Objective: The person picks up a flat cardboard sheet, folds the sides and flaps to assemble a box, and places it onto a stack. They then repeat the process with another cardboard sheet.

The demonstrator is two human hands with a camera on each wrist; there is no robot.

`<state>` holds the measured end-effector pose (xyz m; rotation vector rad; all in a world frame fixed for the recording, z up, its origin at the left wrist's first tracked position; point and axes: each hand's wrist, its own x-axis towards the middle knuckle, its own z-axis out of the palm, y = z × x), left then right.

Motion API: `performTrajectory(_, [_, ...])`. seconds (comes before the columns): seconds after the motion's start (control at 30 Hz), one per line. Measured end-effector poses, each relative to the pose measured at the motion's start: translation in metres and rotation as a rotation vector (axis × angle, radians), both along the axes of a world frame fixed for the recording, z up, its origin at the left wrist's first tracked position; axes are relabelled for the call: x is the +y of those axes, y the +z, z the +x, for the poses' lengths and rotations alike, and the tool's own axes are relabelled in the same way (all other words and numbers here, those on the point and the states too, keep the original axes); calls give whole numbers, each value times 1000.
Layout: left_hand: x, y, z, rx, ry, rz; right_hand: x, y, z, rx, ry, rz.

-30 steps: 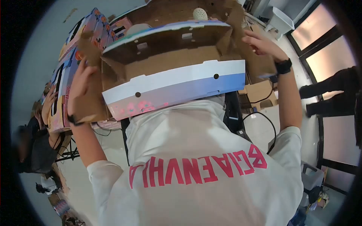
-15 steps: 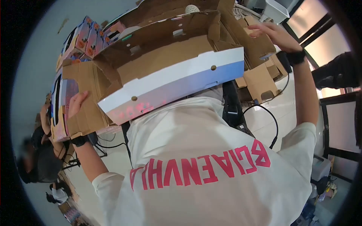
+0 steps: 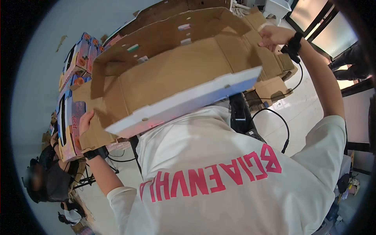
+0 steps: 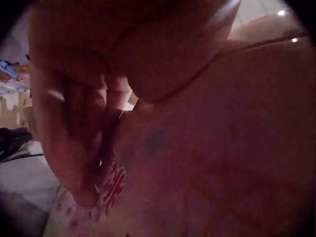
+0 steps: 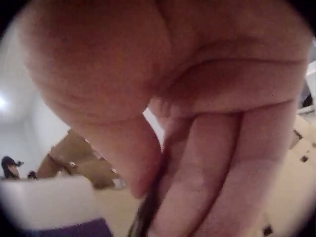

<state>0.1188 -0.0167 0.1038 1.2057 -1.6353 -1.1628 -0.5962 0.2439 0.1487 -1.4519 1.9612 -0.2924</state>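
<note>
Big open cardboard box (image 3: 176, 74) held up in the air, one hand on each end.
The left hand (image 3: 85, 121) grips the left end flap, and the right hand (image 3: 274, 36) pinches the right flap between thumb and fingers. The box is tilted, with its white-and-blue side nearest the person. Some printed boxes (image 3: 72, 90) are stacked just past the left hand.

Colourful printed boxes (image 3: 70, 117) stand stacked in a row on the tabletop, which is itself mostly hidden behind the open cardboard box (image 3: 176, 74), with folded brown cardboard (image 3: 274, 88) at its right end and a white bin (image 3: 276, 8) on the pale floor (image 3: 309, 105) beyond.
</note>
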Motion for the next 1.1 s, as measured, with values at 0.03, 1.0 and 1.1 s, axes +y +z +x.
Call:
performTrajectory(0.03, [-9, -5, -1, -10, -16, 50, 7, -4, -4, -15, -12, 49])
performTrajectory(1.0, [36, -58, -126, 448, -532, 497, 150, -299, -31, -851, -1486, -1040])
performTrajectory(1.1, [36, -72, -131, 369, -546, 455, 150, -343, -39, -540, -1628, -904])
